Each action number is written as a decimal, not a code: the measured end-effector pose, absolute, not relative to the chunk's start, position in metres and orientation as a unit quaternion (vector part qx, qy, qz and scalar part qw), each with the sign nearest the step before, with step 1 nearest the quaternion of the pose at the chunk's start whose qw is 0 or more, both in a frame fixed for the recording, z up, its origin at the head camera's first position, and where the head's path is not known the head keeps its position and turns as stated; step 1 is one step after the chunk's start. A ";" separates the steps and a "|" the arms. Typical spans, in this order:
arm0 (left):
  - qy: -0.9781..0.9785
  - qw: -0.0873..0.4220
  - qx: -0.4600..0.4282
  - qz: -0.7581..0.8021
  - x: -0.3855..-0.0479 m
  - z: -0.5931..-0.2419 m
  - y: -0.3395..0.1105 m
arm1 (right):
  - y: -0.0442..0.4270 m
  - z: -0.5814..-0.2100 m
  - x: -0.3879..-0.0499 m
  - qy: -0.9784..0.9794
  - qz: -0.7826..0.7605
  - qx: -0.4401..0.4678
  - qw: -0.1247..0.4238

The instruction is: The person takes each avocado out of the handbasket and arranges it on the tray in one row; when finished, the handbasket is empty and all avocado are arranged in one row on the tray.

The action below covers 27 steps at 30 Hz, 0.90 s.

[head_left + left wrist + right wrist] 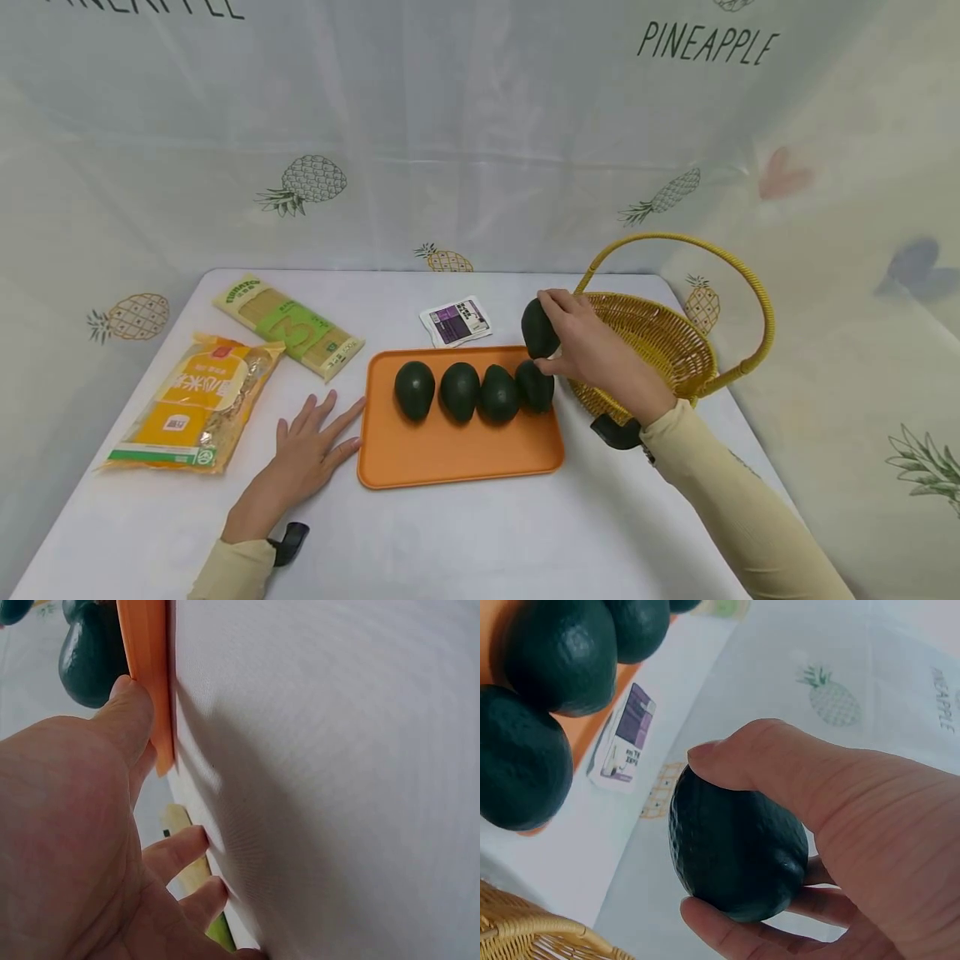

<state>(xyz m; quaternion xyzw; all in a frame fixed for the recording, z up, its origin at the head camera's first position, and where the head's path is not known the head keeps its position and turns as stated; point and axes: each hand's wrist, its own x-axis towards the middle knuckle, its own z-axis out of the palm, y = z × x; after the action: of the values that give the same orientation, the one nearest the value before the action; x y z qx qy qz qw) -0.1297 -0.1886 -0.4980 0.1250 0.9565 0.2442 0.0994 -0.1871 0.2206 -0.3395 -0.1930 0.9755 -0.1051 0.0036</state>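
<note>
My right hand (600, 350) grips a dark green avocado (739, 844) between thumb and fingers, above the right end of the orange tray (457, 454) and beside the basket. Several more avocados (460, 390) lie in a row along the tray's back half. My left hand (307, 454) lies spread on the table at the tray's left edge. In the left wrist view, its thumb (129, 712) touches the tray's rim, and other fingertips rest on the tabletop. A yellow wicker basket (686, 367) with a tall arched handle stands just past my right hand.
A yellow bag of grain (195, 404) and a green-labelled noodle packet (288, 325) lie on the left of the white table (420, 542). Behind the tray is a small white and purple packet (456, 322). A pineapple-print sheet (480, 167) hangs behind the table.
</note>
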 end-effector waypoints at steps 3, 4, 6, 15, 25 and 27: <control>0.956 0.099 0.125 0.247 -0.130 -0.498 -0.188 | 0.218 -0.340 -0.188 0.975 -0.105 -0.197 0.004; 0.956 0.100 0.125 0.247 -0.130 -0.498 -0.188 | 0.217 -0.340 -0.188 0.974 -0.106 -0.198 0.004; 0.956 0.101 0.124 0.247 -0.130 -0.498 -0.188 | 0.216 -0.340 -0.188 0.974 -0.107 -0.198 0.003; 0.955 0.103 0.123 0.248 -0.130 -0.498 -0.189 | 0.207 -0.337 -0.187 0.971 -0.102 -0.217 -0.002; 0.955 0.104 0.123 0.250 -0.130 -0.498 -0.188 | 0.201 -0.336 -0.187 0.969 -0.099 -0.225 -0.006; 0.955 0.103 0.123 0.248 -0.130 -0.498 -0.188 | 0.199 -0.336 -0.187 0.969 -0.099 -0.226 -0.005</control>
<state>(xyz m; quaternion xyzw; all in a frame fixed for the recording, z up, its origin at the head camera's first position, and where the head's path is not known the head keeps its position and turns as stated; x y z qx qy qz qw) -0.1300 -0.1884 -0.4983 0.1229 0.9553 0.2484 0.1031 -0.1866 0.1991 -0.3364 -0.2256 0.9692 -0.0986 -0.0047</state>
